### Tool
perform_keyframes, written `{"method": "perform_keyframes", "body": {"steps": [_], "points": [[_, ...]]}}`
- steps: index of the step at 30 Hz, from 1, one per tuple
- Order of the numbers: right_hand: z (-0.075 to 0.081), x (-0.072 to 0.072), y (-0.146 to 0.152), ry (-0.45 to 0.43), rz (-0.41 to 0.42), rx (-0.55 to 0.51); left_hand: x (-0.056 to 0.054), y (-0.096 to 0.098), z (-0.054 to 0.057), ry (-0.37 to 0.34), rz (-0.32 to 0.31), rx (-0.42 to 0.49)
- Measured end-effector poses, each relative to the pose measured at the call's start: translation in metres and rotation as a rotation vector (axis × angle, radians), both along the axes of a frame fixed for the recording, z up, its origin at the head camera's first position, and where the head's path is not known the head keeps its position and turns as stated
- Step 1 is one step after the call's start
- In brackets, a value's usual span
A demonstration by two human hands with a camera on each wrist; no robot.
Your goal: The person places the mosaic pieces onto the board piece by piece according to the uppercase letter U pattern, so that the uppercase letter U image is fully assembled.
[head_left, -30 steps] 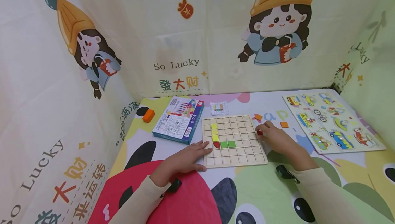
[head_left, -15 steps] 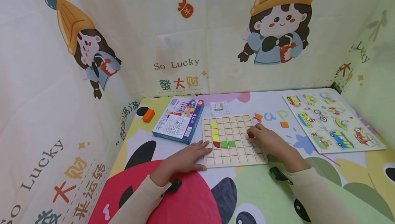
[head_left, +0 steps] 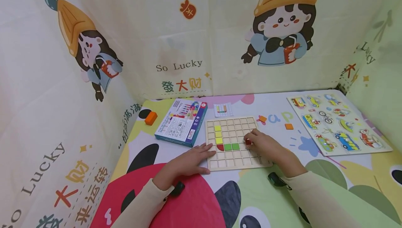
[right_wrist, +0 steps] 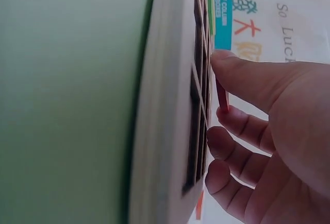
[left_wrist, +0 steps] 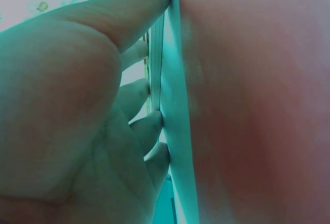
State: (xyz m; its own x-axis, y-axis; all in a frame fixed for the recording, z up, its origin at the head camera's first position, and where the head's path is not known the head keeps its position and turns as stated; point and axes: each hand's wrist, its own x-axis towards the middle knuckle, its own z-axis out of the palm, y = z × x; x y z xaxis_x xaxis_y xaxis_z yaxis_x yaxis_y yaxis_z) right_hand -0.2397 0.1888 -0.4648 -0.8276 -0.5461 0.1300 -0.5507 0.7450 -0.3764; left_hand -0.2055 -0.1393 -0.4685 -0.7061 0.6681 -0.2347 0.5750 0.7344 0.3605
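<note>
A wooden grid board [head_left: 232,164] lies on the table with a column of yellow square tiles [head_left: 218,134] in it. Below that column, one row holds a red rounded tile [head_left: 220,147] and two green square tiles [head_left: 231,146]. My right hand [head_left: 267,146] is over the board's right half and pinches a red tile [right_wrist: 222,96] between thumb and forefinger, just right of the green ones. With fingers spread, my left hand [head_left: 191,159] rests at the board's left edge, its fingertips on the frame.
Behind the board lies a small pattern card [head_left: 222,110]. A flat box [head_left: 182,121] and an orange block [head_left: 151,118] are at the left. Two orange tiles [head_left: 289,126] lie to the right, near a vehicle puzzle board [head_left: 339,125].
My right hand has carried the red tile leftward and nearer, from the board's right edge to beside the green tiles. The left hand has stayed in place.
</note>
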Motion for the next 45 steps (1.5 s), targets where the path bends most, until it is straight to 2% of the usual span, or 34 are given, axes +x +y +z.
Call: {"method": "perform_keyframes", "body": {"steps": [5, 12, 19, 26, 35, 45], "points": [[0.001, 0.001, -0.005, 0.020, 0.008, 0.020, 0.000, 0.000, 0.001, 0.002, 0.002, -0.001], [0.002, 0.003, -0.015, -0.047, -0.025, 0.066, 0.001, 0.000, 0.000, 0.003, 0.000, 0.004], [-0.001, 0.002, -0.019, -0.057, -0.025, 0.086, 0.001, -0.001, -0.003, -0.001, 0.004, 0.006], [-0.001, 0.001, -0.021, -0.107, -0.045, 0.114, 0.001, 0.000, -0.002, 0.013, 0.002, -0.003], [0.002, 0.002, -0.022, -0.085, -0.018, 0.115, 0.002, 0.000, -0.001, 0.012, 0.005, -0.002], [0.000, 0.001, -0.014, -0.050, 0.012, 0.051, 0.002, 0.000, -0.001, 0.009, 0.005, 0.000]]}}
